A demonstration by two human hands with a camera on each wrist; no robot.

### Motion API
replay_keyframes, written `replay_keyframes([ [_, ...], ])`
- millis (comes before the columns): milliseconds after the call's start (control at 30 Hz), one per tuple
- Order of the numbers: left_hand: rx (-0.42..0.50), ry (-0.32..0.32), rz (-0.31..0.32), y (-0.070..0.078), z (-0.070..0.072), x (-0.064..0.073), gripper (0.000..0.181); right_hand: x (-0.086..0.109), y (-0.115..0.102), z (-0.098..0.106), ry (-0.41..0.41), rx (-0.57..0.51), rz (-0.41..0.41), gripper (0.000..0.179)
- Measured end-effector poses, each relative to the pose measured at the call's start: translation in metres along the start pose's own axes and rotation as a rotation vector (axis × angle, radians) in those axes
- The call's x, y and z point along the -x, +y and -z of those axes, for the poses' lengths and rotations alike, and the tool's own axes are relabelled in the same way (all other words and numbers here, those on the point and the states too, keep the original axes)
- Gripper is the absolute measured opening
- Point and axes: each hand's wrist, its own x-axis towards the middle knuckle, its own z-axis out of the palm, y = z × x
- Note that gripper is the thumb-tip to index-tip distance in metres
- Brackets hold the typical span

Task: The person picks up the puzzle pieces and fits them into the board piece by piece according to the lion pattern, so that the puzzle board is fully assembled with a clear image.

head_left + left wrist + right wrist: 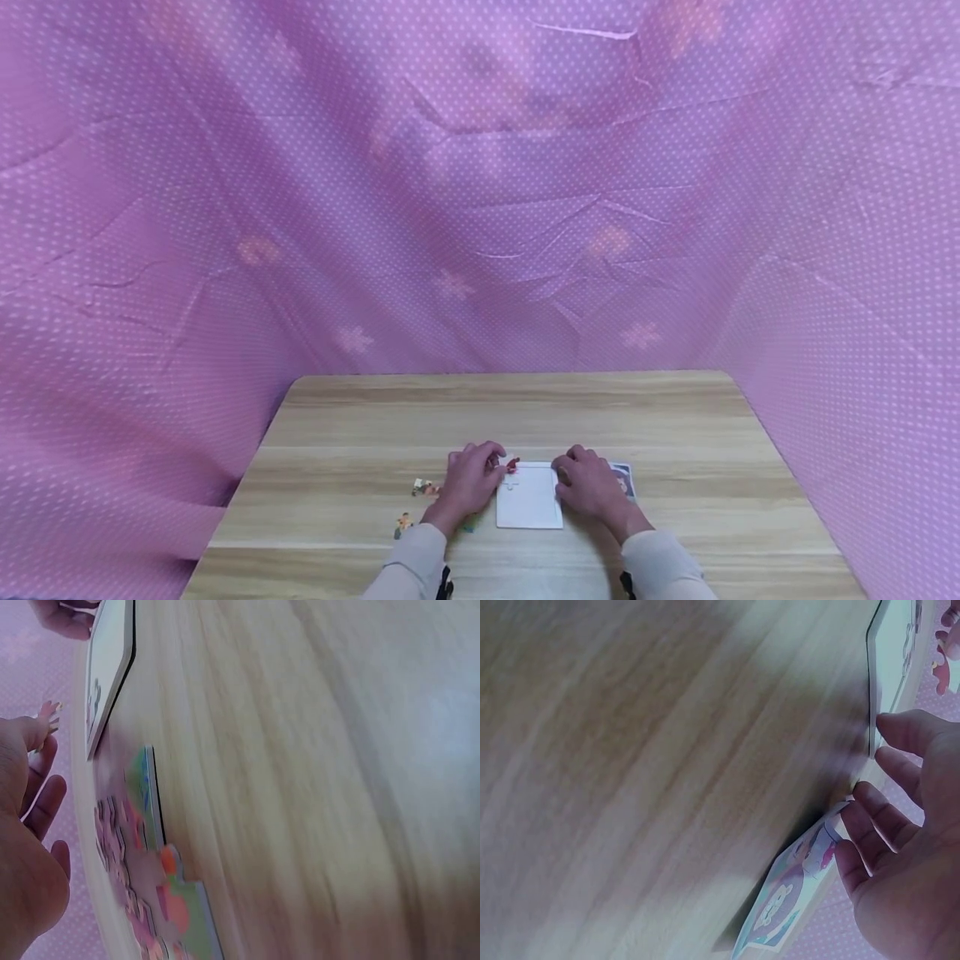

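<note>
My left hand pinches a small red-and-white puzzle piece between thumb and forefinger, held over the upper left corner of a white puzzle board. A curved jigsaw outline shows on the board's left part. At the opposite side, my right hand rests its thumb and forefinger tips against the board's right edge, the other fingers loosely spread. Beneath and beside that hand lies a printed picture card with a cartoon animal, partly covered in the head view.
Several loose, colourful puzzle pieces lie on the wooden table left of the board, some half hidden by my left wrist. Another piece is farther left. A pink dotted curtain encloses the table's back and sides.
</note>
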Motion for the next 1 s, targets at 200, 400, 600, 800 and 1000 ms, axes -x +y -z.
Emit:
replay_keyframes([
  [200,0.021,-0.008,-0.021,0.007,-0.004,0.0,0.024,0.0,0.001,0.001,-0.01,0.008,-0.007,0.032],
  [400,0.005,-0.001,-0.06,0.011,-0.011,0.0,0.023,0.0,0.002,0.0,-0.017,0.013,-0.004,0.033],
  [600,-0.021,-0.003,-0.099,0.016,-0.018,0.0,0.022,0.001,0.004,-0.002,-0.024,0.009,-0.011,0.034],
  [800,-0.045,-0.03,-0.076,0.019,-0.024,0.0,0.021,0.003,0.003,-0.002,-0.019,0.008,-0.004,0.035],
  [1000,-0.087,-0.02,-0.103,0.02,-0.026,0.001,0.021,0.004,0.002,0.0,-0.023,-0.003,0.002,0.035],
])
